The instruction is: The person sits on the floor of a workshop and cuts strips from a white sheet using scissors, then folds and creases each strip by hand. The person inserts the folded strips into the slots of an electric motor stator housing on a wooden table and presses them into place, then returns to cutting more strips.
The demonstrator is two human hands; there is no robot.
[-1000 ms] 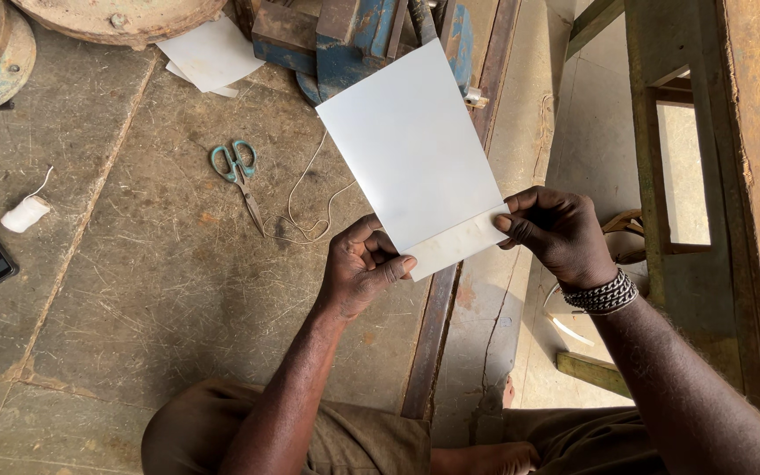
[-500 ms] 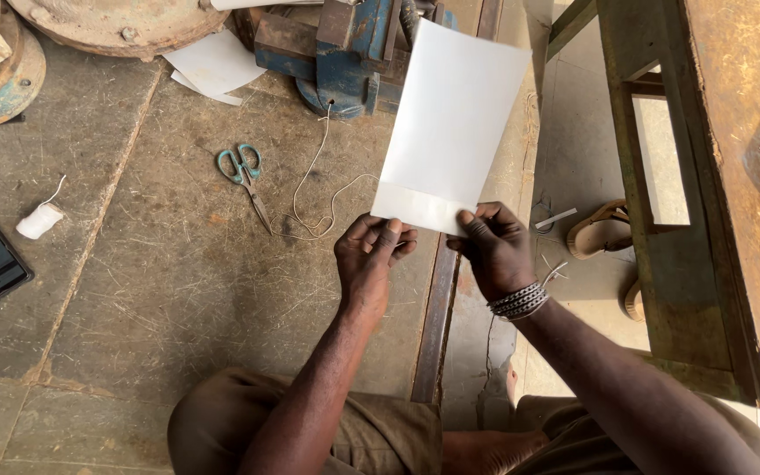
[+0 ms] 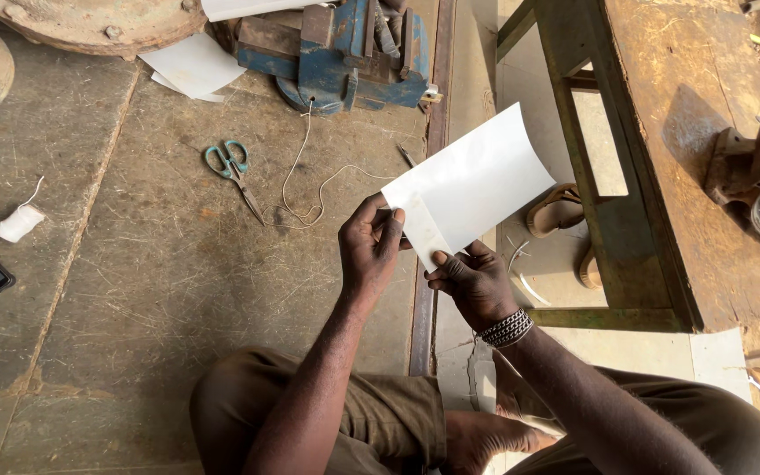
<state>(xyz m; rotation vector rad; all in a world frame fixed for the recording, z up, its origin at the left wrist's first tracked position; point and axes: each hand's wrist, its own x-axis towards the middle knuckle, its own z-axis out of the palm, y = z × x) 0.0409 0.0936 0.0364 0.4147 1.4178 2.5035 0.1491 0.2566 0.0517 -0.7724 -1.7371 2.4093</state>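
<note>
Both hands, left [image 3: 369,246] and right [image 3: 472,281], pinched the white sheet's [image 3: 477,180] folded near edge, holding it taut above the floor [image 3: 134,290] to press the crease.

A worn metal floor [image 3: 134,290] is carrying everything. Scissors [image 3: 232,169] are lying on it beside a loose string [image 3: 310,189]. A white spool [image 3: 18,223] is sitting near the left edge, paper sheets [image 3: 191,66] are lying up top, and a blue vise [image 3: 345,48] is standing beside them.
</note>
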